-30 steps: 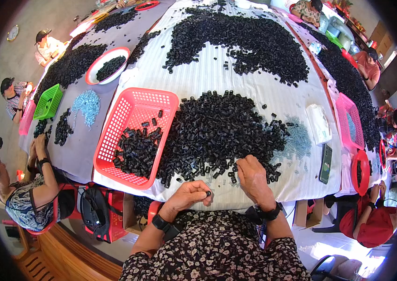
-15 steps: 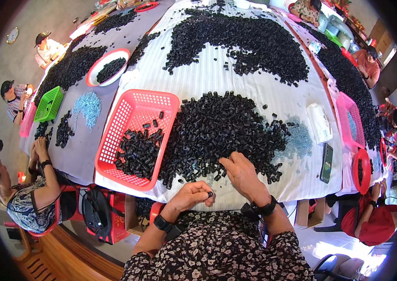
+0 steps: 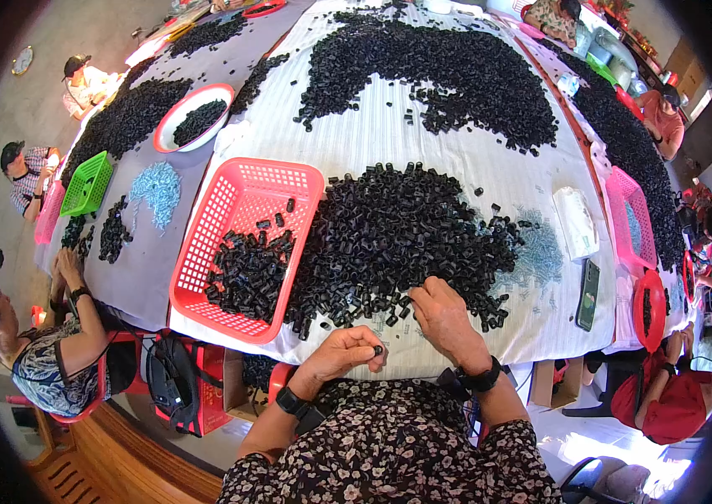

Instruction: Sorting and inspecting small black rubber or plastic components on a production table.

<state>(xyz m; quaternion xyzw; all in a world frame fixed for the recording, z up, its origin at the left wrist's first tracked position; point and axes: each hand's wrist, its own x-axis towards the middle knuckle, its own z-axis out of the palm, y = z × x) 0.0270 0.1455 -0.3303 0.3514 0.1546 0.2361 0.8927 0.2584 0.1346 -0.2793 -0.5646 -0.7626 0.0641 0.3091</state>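
Observation:
My left hand (image 3: 337, 356), closed near the table's front edge, pinches a small black plastic piece (image 3: 378, 350) between thumb and fingertips. At the front of a big heap of similar black pieces (image 3: 389, 227) is my right hand (image 3: 450, 321), its fingers curled together. Whatever those fingertips may hold is too small to make out. A red plastic basket (image 3: 188, 277) stands left of the heap, with many black pieces in its lower part. Small clear bluish pieces (image 3: 541, 252) are scattered at the heap's right side.
A white packet (image 3: 575, 223) and a phone (image 3: 588, 294) lie to the right. Another large black heap (image 3: 423, 67) spreads across the far table. On the left are a red-rimmed bowl (image 3: 179, 101), a green basket (image 3: 87, 185) and a seated co-worker (image 3: 45, 353).
My right hand has shifted slightly right along the heap's front edge, its fingers drawn closer together. The left hand stays nearly still, with the black piece in its fingertips.

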